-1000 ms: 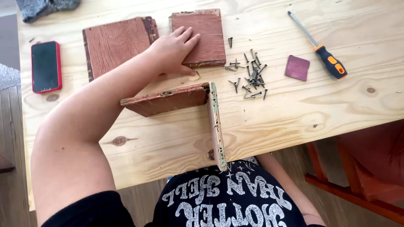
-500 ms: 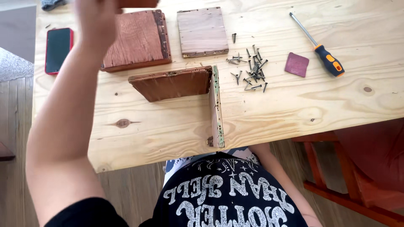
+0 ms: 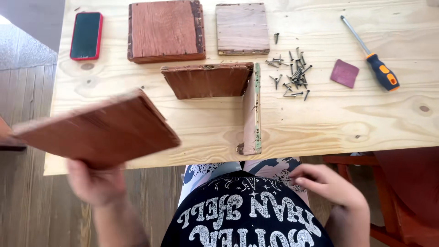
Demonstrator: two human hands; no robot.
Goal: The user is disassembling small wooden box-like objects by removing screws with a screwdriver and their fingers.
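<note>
Left hand: the left hand [image 3: 97, 183] is blurred, closed around the lower edge of a reddish wooden panel [image 3: 96, 130].
Panel: held just above the table's near left edge, tilted, long axis running left to right, right end nearer the table's middle.
Joined boards: 2 boards [image 3: 224, 91] are set upright in an L.
Right hand: the right hand [image 3: 327, 185] is loosely curled and empty, resting at the lap.
Surface: a pale wooden table [image 3: 343, 123] is seen, bearing a phone [image 3: 86, 35], 2 flat panels [image 3: 167, 31], loose screws [image 3: 290, 73] and a screwdriver [image 3: 372, 61].
Room: a wood plank floor [image 3: 27, 201] is seen.

Matt reddish wood board [image 3: 98, 130]; pale, knotty bare-wood bench [image 3: 366, 119]; dull metal screws [image 3: 290, 75]; glossy phone [image 3: 86, 35]; plastic-handled screwdriver [image 3: 372, 55].
</note>
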